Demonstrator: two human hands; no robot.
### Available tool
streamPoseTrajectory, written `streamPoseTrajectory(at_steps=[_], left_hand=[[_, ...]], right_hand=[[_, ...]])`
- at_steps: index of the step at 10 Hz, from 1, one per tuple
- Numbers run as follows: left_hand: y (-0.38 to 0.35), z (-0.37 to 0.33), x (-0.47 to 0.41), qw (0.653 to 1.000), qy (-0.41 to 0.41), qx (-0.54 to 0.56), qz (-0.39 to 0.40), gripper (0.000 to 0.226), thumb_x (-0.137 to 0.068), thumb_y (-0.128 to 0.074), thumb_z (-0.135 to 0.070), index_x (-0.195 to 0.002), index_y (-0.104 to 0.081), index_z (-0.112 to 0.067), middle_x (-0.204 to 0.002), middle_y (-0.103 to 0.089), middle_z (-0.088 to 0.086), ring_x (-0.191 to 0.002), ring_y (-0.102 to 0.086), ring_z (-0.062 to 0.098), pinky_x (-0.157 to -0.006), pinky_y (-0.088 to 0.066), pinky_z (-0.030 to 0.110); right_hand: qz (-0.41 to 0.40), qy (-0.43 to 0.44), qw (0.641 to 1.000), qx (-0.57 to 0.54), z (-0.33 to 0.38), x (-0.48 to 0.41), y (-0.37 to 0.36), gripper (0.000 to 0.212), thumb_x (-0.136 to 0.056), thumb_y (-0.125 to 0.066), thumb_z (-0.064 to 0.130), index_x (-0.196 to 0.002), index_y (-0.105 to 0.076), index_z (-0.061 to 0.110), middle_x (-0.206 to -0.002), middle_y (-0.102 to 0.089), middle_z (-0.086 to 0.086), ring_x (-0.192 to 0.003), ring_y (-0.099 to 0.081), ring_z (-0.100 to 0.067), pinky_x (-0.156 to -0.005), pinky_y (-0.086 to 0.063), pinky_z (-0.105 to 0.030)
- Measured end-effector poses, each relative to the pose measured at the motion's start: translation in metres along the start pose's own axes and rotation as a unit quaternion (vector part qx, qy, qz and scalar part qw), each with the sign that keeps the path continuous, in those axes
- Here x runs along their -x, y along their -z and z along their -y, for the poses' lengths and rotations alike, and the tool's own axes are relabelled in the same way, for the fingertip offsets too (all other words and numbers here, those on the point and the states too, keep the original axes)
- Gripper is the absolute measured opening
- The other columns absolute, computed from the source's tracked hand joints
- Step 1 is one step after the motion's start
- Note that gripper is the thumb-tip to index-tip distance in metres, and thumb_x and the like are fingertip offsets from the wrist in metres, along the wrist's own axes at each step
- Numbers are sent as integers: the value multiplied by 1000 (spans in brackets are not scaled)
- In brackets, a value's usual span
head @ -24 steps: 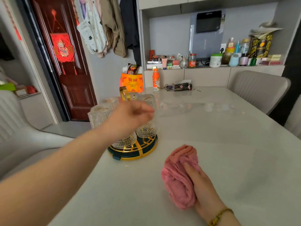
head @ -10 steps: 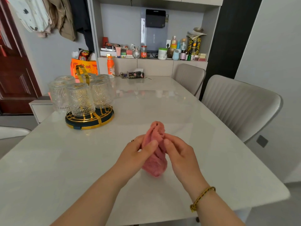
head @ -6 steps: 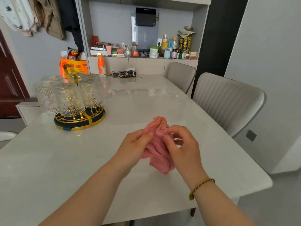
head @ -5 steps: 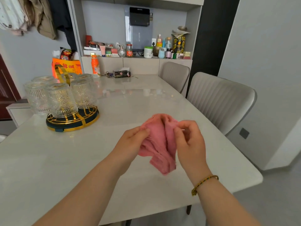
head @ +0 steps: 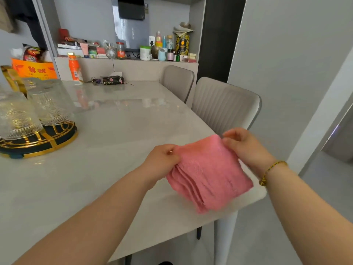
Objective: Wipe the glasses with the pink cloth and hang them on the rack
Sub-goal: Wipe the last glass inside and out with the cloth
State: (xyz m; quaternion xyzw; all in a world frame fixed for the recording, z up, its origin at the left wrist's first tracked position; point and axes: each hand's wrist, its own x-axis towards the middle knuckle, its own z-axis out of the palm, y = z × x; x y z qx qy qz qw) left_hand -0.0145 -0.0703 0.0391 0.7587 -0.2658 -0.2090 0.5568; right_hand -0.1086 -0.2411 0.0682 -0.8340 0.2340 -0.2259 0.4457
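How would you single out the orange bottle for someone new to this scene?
Take the pale table and go to its far end by the cabinet. The orange bottle stands there, left of the keys and the black tissue pack. Unlike those flat-lying neighbours, it is upright, bright orange, with a yellow cap.

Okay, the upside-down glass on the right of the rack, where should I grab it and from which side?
Probably grip the glass round its side wall at mid-height, coming from its right, where the table is bare. On its left a second glass stands close, with the gold handle behind them. It sits mouth-down on the rack, so lift straight up.
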Motion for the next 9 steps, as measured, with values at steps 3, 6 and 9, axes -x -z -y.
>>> streamPoseTrajectory(at_steps=[3,6,9], left_hand=[[-23,52,-12,894,-74,-439,45,48,-95,-39,-31,-142,-28,-26,-152,-24,-4,-139,-22,13,-115,-8,33],[-53,47,-27,871,-94,-481,38,45,-99,-27,-31,-144,-23,-24,-154,-18,-8,-142,-12,10,-114,4,34],[-45,49,-26,900,-111,-420,29,45,-97,-34,-33,-141,-30,-25,-153,-22,-3,-141,-16,13,-114,-2,30]], right_hand=[[161,149,913,344,-53,36,-57,51,-95,-38,36,-142,-22,25,-152,-19,3,-140,-14,-13,-110,-6,-21],[153,114,900,392,-68,29,-35,47,-96,-32,40,-141,-25,29,-152,-20,8,-139,-16,-9,-110,-16,-24],[130,73,916,372,-74,27,-26,50,-92,-27,47,-135,-38,25,-145,-36,4,-134,-28,-12,-111,-19,-25]])
